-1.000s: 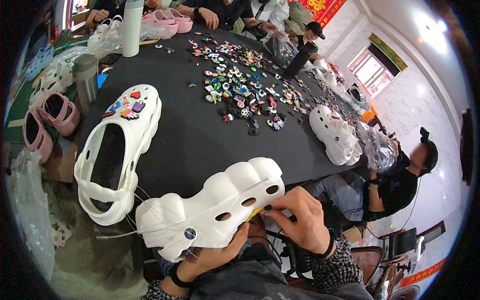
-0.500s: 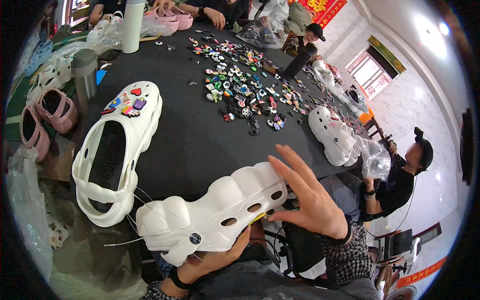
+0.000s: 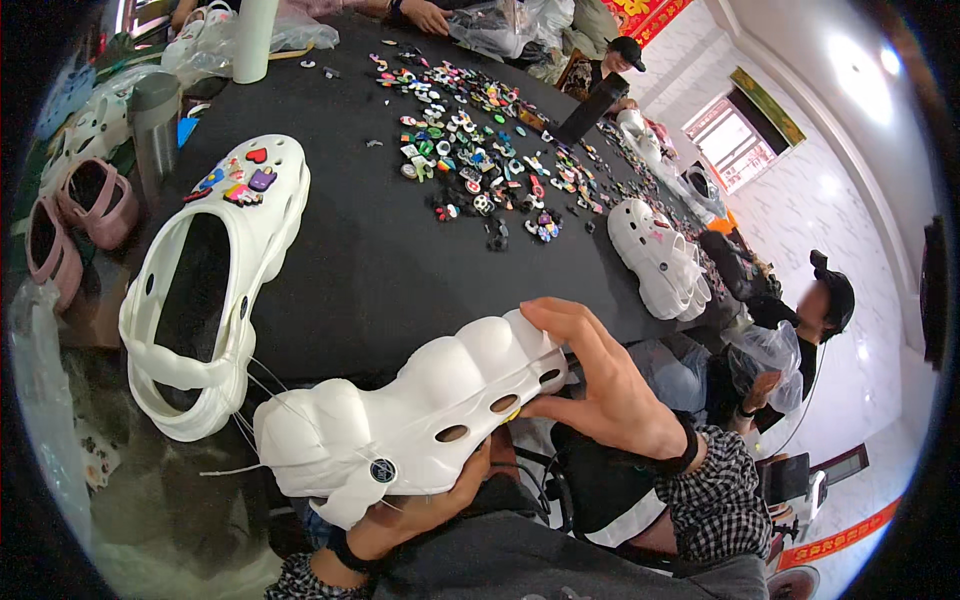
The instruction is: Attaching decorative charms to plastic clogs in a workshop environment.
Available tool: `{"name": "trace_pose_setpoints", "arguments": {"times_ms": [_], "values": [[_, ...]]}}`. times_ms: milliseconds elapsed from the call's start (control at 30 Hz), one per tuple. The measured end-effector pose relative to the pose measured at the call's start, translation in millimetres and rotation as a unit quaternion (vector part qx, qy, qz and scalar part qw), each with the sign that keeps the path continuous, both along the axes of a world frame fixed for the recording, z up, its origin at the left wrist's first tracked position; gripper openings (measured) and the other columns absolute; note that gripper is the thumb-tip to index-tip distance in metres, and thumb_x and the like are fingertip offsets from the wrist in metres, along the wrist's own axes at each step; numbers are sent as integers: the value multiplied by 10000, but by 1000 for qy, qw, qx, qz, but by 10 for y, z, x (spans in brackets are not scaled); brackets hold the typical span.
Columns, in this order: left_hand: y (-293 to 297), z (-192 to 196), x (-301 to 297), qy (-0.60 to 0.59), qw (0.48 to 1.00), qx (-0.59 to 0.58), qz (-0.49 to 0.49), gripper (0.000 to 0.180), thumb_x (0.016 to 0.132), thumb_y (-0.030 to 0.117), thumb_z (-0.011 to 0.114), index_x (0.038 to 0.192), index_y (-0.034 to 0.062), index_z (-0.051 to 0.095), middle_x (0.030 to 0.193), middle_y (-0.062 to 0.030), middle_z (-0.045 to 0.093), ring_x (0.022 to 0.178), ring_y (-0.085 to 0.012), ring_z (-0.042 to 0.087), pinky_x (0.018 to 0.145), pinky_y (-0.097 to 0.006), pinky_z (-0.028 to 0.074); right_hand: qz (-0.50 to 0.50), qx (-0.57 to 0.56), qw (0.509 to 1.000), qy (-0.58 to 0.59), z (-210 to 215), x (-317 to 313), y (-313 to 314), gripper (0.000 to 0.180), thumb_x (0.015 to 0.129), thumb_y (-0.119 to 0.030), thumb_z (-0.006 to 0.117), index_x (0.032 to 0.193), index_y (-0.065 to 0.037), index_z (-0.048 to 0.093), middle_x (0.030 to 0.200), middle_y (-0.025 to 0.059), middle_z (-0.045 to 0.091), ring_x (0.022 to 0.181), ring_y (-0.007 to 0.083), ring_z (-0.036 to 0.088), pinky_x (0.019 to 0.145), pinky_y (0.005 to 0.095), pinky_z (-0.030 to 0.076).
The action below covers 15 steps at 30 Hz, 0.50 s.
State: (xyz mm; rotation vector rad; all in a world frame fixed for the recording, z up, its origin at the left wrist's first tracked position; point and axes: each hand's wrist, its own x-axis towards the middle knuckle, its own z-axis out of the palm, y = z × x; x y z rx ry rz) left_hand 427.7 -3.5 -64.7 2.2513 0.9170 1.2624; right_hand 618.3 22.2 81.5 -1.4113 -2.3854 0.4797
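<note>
A white foam clog (image 3: pixel 420 395) lies on its side in front of me, its pale sole toward the far side. From below, my left hand (image 3: pixel 440 508) grips it near the heel strap, the fingers partly hidden under the shoe. My right hand (image 3: pixel 615 395) is closed around the toe, fingertips over the sole's end and thumb by the side holes. A sliver of a yellow charm (image 3: pixel 514 413) shows near that thumb. To the left stands the other white clog (image 3: pixel 272 225), several colourful charms on its toe. Thin white cords (image 3: pixel 232 472) trail from the held clog's heel.
A heap of small colourful charms (image 3: pixel 480 160) covers the middle of the black table (image 3: pixel 400 285). White clogs (image 3: pixel 650 262) stand at the right, near a seated person (image 3: pixel 790 350) holding a clear bag. A white bottle (image 3: pixel 254 45), a grey tumbler (image 3: pixel 157 125) and pink shoes (image 3: pixel 98 205) are at the left.
My right hand has closed from spread fingers onto the clog's toe. The view has shifted slightly, and the held clog sits a little further left. The person at right has moved the clear bag.
</note>
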Motion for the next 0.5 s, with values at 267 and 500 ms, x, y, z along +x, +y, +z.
{"name": "trace_pose_setpoints", "arguments": {"times_ms": [267, 500], "values": [[-24, 67, 0, 93, 983, 143, 70, 278, 827, 133, 706, 1083, 28, 687, 1081, -160, 685, 997, -335, 666, 900, -453, 511, -11, 45, 999, -21, -97, 4, 9, 773, 697, 2, 778, 1372, -38, 405, 1328, 222, 456, 1199, 415, 510, 965, 422, 469], [-114, -58, 41, 29, 1000, 11, 5, 249, 873, 147, 666, 1100, 44, 673, 1123, -168, 664, 1054, -323, 651, 938, -454, 503, -14, 88, 995, -39, -205, 25, -50, 752, 684, 22, 761, 1340, 10, 392, 1299, 236, 455, 1180, 429, 512, 942, 431, 477]]}}
